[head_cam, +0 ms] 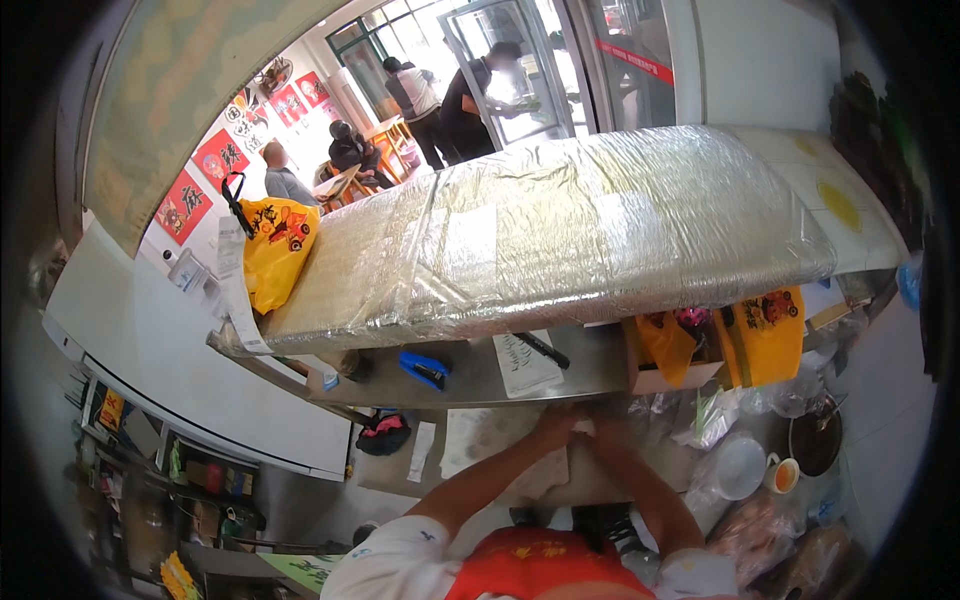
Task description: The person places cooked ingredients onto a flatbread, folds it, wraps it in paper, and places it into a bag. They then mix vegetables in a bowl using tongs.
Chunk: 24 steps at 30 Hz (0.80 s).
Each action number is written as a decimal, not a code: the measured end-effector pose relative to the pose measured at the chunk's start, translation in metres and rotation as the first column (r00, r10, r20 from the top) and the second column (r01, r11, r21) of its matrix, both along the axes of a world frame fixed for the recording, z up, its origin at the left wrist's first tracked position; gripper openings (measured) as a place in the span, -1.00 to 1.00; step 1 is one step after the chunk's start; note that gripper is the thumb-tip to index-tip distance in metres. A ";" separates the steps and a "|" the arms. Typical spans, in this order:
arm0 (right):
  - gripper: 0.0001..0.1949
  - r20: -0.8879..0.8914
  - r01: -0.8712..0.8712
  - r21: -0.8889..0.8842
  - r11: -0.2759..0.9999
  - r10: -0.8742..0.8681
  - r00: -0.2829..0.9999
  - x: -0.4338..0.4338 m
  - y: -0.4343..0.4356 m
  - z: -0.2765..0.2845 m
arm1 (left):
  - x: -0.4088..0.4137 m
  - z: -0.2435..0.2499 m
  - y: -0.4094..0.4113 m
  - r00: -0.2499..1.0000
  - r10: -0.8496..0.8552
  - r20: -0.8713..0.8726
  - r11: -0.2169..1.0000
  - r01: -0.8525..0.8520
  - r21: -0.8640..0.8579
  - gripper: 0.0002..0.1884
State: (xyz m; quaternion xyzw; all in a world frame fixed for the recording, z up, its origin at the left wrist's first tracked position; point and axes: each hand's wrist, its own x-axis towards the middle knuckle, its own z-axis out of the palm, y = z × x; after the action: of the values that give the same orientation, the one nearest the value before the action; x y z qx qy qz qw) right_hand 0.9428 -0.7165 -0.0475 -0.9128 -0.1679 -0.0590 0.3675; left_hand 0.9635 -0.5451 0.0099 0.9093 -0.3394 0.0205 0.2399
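Observation:
Both my forearms reach forward under the front edge of the steel shelf (pixel 465 379). My left hand (pixel 559 421) and my right hand (pixel 600 424) are close together, blurred and partly in shade; a small pale thing shows between them, and which hand holds it I cannot tell. Below them lies a stained paper sheet (pixel 469 442) on the lower surface. On the shelf above are a blue stapler (pixel 424 370), a sheet with handwriting (pixel 525 367) and a black marker-like object (pixel 546 350). A white paper strip (pixel 421 451) lies to the left, beside a black and pink cloth item (pixel 383 435).
A foil-wrapped counter top (pixel 525 240) spans the front, with a yellow bag (pixel 277 251) at its left end. At right are a cardboard box (pixel 675 375) holding yellow bags, plastic tubs (pixel 741 465) and an orange-filled cup (pixel 782 475). Several people are beyond the counter.

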 end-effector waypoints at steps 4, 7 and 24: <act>-0.48 0.003 0.136 -0.095 0.986 -0.136 0.991 0.007 -0.043 0.019 | 0.038 -0.057 -0.048 0.912 0.006 -0.410 0.951 -0.132 -0.281 -0.65; -0.47 0.017 0.175 -0.215 0.961 -0.175 0.984 0.000 -0.046 -0.026 | 0.048 -0.098 -0.060 0.888 0.109 -0.446 0.987 -0.149 -0.057 -0.63; -0.27 -0.048 0.140 -0.473 0.870 -0.183 0.982 -0.002 -0.040 -0.042 | -0.073 0.032 -0.024 0.962 -0.002 -0.273 0.946 -0.087 -0.314 -0.48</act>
State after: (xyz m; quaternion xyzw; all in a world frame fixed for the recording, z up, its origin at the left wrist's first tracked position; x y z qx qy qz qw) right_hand 0.9407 -0.7569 -0.0896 -0.9869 -0.0833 -0.0057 0.1379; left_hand 0.8910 -0.5690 0.0415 0.8592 -0.2758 -0.0427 0.4287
